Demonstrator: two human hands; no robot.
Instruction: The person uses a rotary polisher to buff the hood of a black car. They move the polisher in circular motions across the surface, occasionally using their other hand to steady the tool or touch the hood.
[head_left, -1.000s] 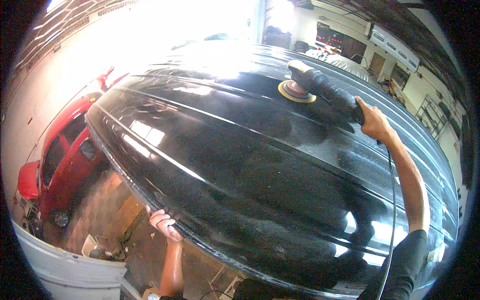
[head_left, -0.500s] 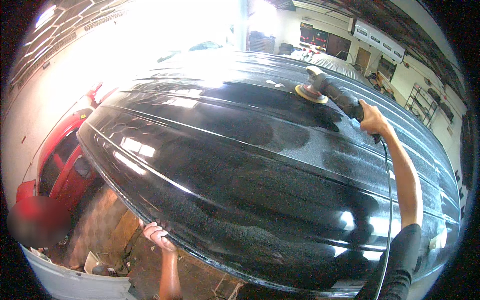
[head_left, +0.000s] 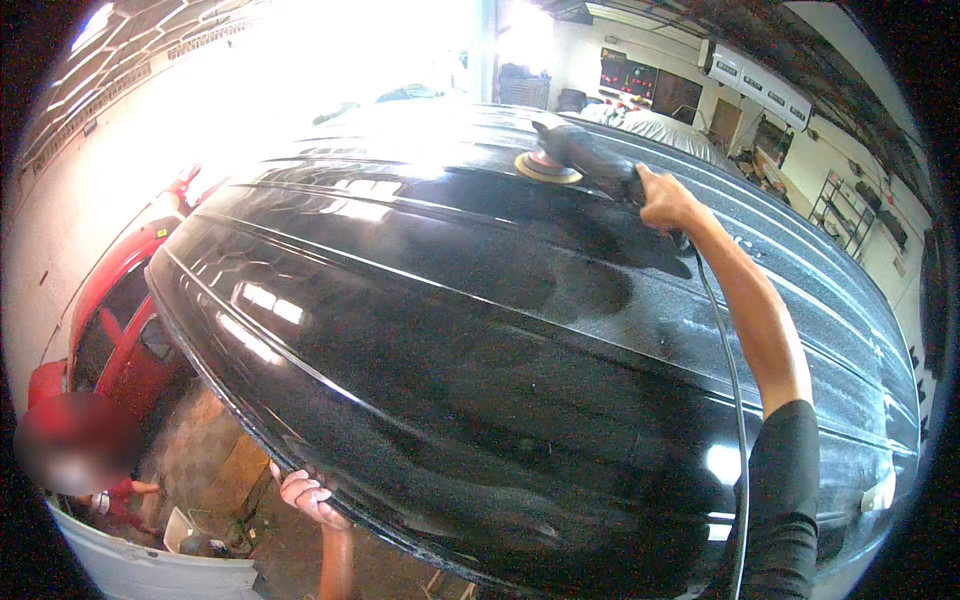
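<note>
Here, at lower left, the left hand (head_left: 312, 500) grips the black roof (head_left: 430, 360) by its edge. Near upper centre, the right hand (head_left: 668, 202) clasps the polisher (head_left: 592, 158), pad (head_left: 548, 170) on the roof. Beyond, at left, stands a car (head_left: 130, 372).

Black, creased sleeve (head_left: 785, 490) on right arm (head_left: 757, 305); right hand (head_left: 670, 201), left hand (head_left: 312, 498) bare.
</note>
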